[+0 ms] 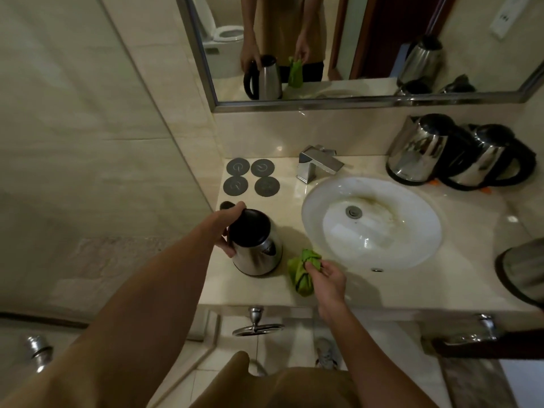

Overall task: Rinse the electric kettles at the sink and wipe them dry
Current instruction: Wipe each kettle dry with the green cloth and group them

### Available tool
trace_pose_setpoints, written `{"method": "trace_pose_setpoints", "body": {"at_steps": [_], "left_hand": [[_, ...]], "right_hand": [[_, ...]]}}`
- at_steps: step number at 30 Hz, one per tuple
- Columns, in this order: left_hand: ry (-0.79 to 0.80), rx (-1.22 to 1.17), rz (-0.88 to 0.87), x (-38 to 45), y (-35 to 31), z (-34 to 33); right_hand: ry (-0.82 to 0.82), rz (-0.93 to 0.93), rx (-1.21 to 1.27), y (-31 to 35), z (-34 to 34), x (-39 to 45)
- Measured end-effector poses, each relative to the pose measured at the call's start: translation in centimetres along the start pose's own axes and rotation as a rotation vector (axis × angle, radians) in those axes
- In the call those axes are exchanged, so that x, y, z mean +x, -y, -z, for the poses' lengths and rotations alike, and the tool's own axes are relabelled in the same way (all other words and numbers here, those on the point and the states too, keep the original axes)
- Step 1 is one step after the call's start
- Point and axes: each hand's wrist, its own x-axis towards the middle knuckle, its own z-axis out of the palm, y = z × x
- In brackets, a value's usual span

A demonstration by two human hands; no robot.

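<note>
Kettle (255, 245) stands upright on the desk (471, 260), left of the sink (371, 222), near edge. My left hand (228, 231) is wrapped round its handle side, fingers curled on it. My right hand (326, 275) pinches a bunched green cloth (303, 270), just right of the kettle w/o touching it. Two more kettles (421, 151) (488, 160) wait at the far right, four round bases (251, 178) far left. Risks, imo: steel probably wet, so it could slip from my grip when lifted; it sits close to the desk edge, so a hard wipe could shove it off; the balled cloth may leave streaks.
</note>
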Motion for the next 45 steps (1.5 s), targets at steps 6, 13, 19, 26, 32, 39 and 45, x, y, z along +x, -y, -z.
{"method": "trace_pose_setpoints", "body": {"at_steps": [6,13,19,26,32,39,45], "left_hand": [[0.071,-0.374,0.057,-1.5,2.6,0.1],[0.173,-0.711,0.212,-1.5,4.4,-1.2],[0.128,-0.52,0.152,-2.9,5.8,-1.1],[-0.553,0.647,-0.365,-3.0,4.5,0.3],[-0.429,1.009,-0.759,0.0,2.6,-0.6],[-0.255,1.12,-0.951,3.3,2.9,-0.2],[-0.164,0.923,-1.014,4.3,3.6,0.1]], "right_hand": [[0.035,-0.036,0.023,-0.2,-1.6,-0.6],[0.049,-0.046,0.01,-0.8,-3.7,-1.0],[0.019,-0.079,-0.017,-1.1,-4.6,-0.3],[-0.007,-0.012,-0.045,-1.1,-6.1,1.2],[0.02,-0.048,-0.065,0.0,-7.8,2.3],[0.015,0.008,-0.104,-0.6,-8.3,4.7],[0.041,0.092,-0.083,-0.5,-9.7,7.5]]}}
